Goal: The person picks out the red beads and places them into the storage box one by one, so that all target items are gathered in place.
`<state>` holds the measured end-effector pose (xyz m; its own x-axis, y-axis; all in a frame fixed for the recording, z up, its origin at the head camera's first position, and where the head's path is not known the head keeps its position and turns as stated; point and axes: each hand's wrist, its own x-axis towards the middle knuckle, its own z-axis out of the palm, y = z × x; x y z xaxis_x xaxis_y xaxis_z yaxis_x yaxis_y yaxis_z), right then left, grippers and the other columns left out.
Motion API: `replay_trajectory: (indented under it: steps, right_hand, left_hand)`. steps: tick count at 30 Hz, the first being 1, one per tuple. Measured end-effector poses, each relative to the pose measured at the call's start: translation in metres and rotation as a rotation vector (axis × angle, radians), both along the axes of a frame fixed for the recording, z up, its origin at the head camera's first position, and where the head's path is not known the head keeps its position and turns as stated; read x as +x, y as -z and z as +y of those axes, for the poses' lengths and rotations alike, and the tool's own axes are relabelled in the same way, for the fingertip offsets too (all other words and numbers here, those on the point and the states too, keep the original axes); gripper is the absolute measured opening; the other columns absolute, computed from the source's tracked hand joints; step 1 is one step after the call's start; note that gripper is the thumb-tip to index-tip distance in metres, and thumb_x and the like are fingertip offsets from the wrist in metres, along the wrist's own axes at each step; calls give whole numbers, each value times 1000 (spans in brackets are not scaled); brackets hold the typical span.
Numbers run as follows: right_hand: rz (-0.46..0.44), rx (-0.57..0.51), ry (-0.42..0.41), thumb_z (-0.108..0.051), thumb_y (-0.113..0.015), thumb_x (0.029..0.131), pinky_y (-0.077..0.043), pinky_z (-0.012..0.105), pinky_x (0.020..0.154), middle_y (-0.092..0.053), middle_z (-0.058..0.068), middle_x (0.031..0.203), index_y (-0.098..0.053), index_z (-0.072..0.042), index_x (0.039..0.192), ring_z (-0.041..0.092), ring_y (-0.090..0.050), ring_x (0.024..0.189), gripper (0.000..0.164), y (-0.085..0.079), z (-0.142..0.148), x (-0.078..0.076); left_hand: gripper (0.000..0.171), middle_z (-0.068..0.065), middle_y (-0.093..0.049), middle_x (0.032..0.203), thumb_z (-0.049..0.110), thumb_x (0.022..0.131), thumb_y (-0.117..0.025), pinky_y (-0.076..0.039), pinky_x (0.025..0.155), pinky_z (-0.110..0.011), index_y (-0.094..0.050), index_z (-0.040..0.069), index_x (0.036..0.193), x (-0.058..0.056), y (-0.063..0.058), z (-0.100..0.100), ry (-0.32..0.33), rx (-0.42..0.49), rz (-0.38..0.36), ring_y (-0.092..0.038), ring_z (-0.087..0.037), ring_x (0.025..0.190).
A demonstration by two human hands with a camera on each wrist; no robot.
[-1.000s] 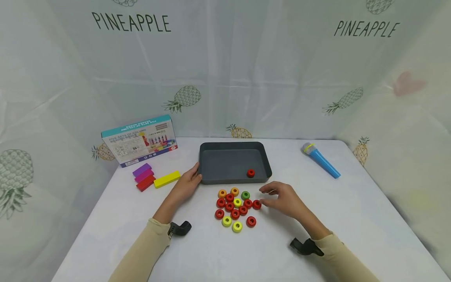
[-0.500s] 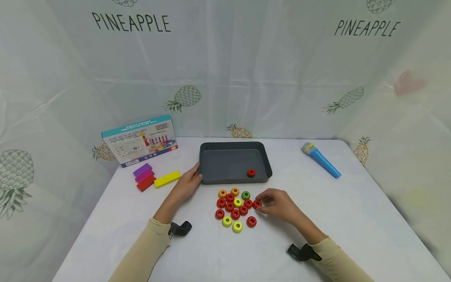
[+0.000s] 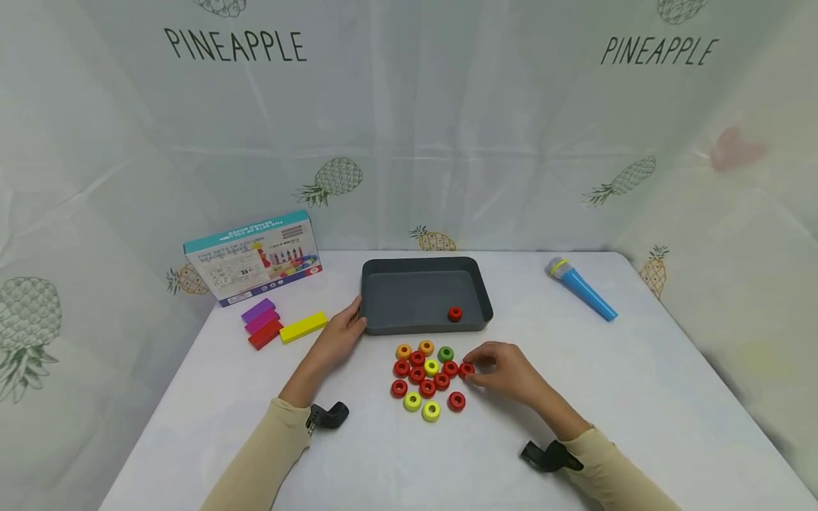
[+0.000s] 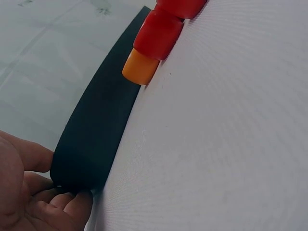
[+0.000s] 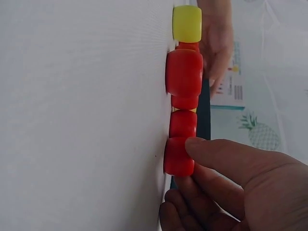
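A dark grey tray [image 3: 409,291] stands at the middle back of the table, one red bead [image 3: 455,314] inside it. My left hand [image 3: 337,336] holds the tray's near left corner; in the left wrist view the thumb and curled fingers close around that corner. In front of the tray lies a loose cluster of ring-shaped beads, mostly red, with a few yellow [image 3: 431,411], orange [image 3: 426,348] and green [image 3: 445,354]. At its right end my right hand [image 3: 511,370] pinches a red bead [image 5: 178,158] between thumb and fingers, and the bead stands on the table.
Purple, magenta, red and yellow [image 3: 303,327] blocks lie left of the tray, below a printed toy box [image 3: 253,257]. A blue toy microphone [image 3: 584,289] lies at the back right. A white cloth with pineapple prints hangs behind the table.
My right hand has moved slightly left, and its thumb and fingers have closed onto the rightmost red bead. The left hand and the tray have stayed in place.
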<state>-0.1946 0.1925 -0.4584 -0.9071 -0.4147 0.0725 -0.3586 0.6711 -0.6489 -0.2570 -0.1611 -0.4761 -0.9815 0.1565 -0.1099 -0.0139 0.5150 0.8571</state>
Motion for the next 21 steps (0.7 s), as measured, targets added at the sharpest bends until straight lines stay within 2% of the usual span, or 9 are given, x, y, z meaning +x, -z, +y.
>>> replay_trajectory:
  steps: [10, 18, 21]
  right_hand:
    - [9, -44, -41, -15, -84, 82, -62, 34, 87, -75, -2, 100, -78, -12, 105, 17, -70, 95, 24, -3, 5, -3]
    - [25, -55, -49, -17, -85, 82, -62, 33, 86, -76, -4, 98, -78, -14, 104, 18, -71, 94, 23, -11, 4, -10]
    - [35, -56, -57, -16, -84, 82, -62, 36, 86, -76, -3, 98, -78, -14, 103, 20, -71, 94, 22, -15, 3, -13]
  left_hand:
    - [63, -3, -23, 169, 31, 107, -46, -25, 125, -46, -20, 16, 163, 1, -3, 2, 10, 12, -6, -24, -24, 156]
    - [63, -3, -24, 169, 31, 107, -47, -25, 125, -47, -21, 19, 163, 1, -1, 0, 5, 8, -4, -25, -24, 156]
    - [63, -3, -24, 168, 32, 107, -46, -25, 125, -47, -21, 19, 163, 0, -2, 0, 4, 4, -3, -24, -25, 156]
